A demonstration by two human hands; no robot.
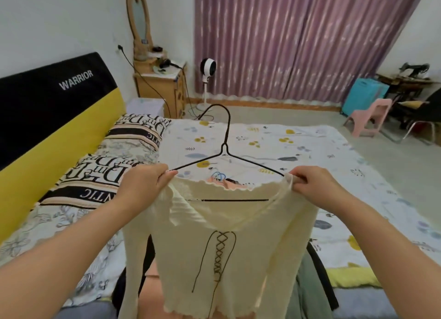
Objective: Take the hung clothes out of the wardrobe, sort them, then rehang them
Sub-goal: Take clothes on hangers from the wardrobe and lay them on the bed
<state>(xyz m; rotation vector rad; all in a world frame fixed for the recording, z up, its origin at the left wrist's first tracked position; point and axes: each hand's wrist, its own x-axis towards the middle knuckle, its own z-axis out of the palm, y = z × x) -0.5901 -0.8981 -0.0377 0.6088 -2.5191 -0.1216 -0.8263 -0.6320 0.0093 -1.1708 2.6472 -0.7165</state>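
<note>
Cream top (222,259) (on wire hanger (225,151)) hangs pinched at both shoulders between fingers (170,175).

"WARRIOR" stands in white capitals on the black band of the headboard (59,89). The pillows (133,137) carry large upside-down lettering, of which only "NTIC" reads clearly on the nearer one; the rest is unclear.

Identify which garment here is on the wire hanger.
The cream lace-up top, held at both shoulders by the left hand and right hand. The others lie loose on the bed.
</note>
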